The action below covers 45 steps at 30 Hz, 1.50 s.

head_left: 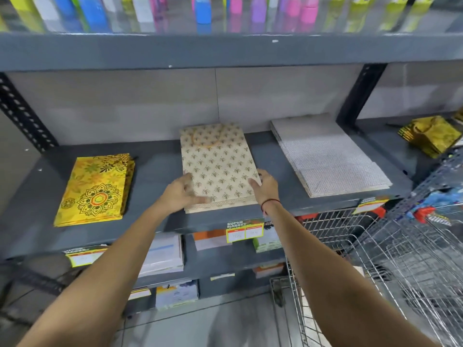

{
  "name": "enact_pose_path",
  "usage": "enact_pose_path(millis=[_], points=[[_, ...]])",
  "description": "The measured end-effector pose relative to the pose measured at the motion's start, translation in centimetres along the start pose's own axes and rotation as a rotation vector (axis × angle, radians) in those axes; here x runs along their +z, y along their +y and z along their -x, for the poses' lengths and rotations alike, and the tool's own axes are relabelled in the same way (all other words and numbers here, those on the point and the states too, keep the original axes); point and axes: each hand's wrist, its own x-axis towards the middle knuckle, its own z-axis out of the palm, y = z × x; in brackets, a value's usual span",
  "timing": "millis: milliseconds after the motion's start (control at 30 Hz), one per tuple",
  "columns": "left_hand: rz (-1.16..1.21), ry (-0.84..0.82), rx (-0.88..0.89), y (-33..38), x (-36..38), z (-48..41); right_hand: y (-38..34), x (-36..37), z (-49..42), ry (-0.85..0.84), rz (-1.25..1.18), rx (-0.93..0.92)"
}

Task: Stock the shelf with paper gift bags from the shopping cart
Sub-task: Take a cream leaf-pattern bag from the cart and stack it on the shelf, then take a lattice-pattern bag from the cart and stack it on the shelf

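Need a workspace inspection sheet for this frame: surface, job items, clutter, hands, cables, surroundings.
Surface: grey metal shelf, stacks lying flat with bare gaps between them.
Job's things: cream patterned gift bags in the middle; yellow mandala gift bags to the left; white dotted gift bags to the right; gold gift bags at far right. Shopping cart at lower right; no bags visible inside.
Clutter: nothing seen.
Hands: left hand and right hand on the near corners of the cream stack; grip unclear.
Cables: nothing seen.
Surroundings: colourful bottles on the shelf above; price tag on the shelf edge; paper packs below.
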Motion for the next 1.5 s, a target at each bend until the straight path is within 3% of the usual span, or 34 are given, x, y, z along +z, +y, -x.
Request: enact_pose_path(millis=[100, 233, 800, 967, 1100, 1367, 1500], points=[[-0.134, -0.048, 0.052, -0.1, 0.3, 0.2, 0.4, 0.2, 0.6, 0.053, -0.029, -0.024], [-0.238, 0.023, 0.124, -0.1, 0.5, 0.3, 0.2, 0.2, 0.9, 0.069, 0.003, -0.057], [-0.304, 0.005, 0.019, 1.5, 0.9, 1.5, 0.7, -0.7, 2.9, 0.123, 0.034, -0.109], [-0.238, 0.195, 0.136, 5.2, 2.9, 0.9, 2.1, -3.1, 3.3, 0.2, 0.081, -0.124], [-0.158, 0.248, 0.314, 9.3, 7.2, 0.6, 4.8, -6.9, 3.9, 0.289, 0.063, -0.116], [-0.116, -0.048, 0.501, 15.3, 23.4, 2.0, 16.5, -15.4, 8.7, 0.423, 0.137, 0.113], [-0.213, -0.12, 0.595, 16.4, 31.3, 3.4, 22.6, -18.1, 12.3, 0.444, 0.165, 0.274]])
